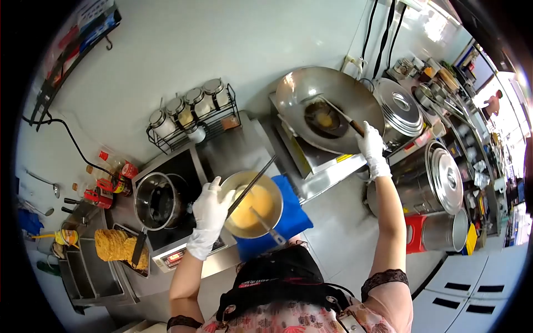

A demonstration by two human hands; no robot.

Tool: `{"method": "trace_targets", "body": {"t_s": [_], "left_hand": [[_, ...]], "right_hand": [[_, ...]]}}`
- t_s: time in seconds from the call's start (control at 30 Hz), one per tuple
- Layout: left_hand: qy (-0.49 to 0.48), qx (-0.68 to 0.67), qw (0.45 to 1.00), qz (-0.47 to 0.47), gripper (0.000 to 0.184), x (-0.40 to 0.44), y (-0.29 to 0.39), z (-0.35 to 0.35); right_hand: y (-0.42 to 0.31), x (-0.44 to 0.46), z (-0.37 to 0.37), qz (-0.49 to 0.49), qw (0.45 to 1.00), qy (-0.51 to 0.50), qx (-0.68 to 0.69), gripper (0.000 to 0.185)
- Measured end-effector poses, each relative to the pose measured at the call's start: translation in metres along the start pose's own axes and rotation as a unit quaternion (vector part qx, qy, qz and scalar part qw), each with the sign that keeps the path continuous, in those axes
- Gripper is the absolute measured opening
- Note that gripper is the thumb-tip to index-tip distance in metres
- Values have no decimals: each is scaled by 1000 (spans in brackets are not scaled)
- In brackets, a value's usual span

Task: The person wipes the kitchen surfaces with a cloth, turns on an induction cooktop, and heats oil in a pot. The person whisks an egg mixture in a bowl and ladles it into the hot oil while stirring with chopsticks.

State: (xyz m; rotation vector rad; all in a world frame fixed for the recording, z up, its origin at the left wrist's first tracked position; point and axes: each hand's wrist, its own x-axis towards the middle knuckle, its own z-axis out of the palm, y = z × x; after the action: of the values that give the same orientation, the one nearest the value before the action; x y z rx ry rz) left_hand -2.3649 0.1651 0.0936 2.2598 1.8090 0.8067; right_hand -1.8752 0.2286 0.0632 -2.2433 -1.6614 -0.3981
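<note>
My left hand (207, 221), in a white glove, is closed around a pair of dark chopsticks (252, 185) at the left rim of a steel bowl (277, 191). Pale yellow liquid (258, 206) half fills the bowl, and a metal spoon (268, 226) leans in it. Under the bowl lies a blue cloth (297, 213). My right hand (371, 145), also gloved, grips the dark handle of a long metal utensil (337, 109) reaching into a large wok (355, 97). A yellowish patch (325, 120) shows in the dark liquid at the wok's bottom; the utensil's head cannot be made out.
A saucepan (155, 201) sits on the left cooktop, beside a tray of golden fried food (115, 246). Seasoning jars (194, 97) stand in a wire rack by the wall. Lidded steel pots (397, 102) and a tall pot (413, 186) are at the right.
</note>
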Motion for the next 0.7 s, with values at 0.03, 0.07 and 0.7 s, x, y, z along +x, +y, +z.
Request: {"method": "trace_targets", "body": {"t_s": [0.03,0.07,0.7], "left_hand": [[11,-33,999,-12,41,7,12,0],[30,-60,998,-12,35,14,27,1],[-149,-355,849,-363,32,185,125,176]], "right_hand": [[9,17,16,13,999,-25,-19,56],[16,30,33,15,998,-44,-36,60],[150,172,66,-118,991,16,-68,22]]}}
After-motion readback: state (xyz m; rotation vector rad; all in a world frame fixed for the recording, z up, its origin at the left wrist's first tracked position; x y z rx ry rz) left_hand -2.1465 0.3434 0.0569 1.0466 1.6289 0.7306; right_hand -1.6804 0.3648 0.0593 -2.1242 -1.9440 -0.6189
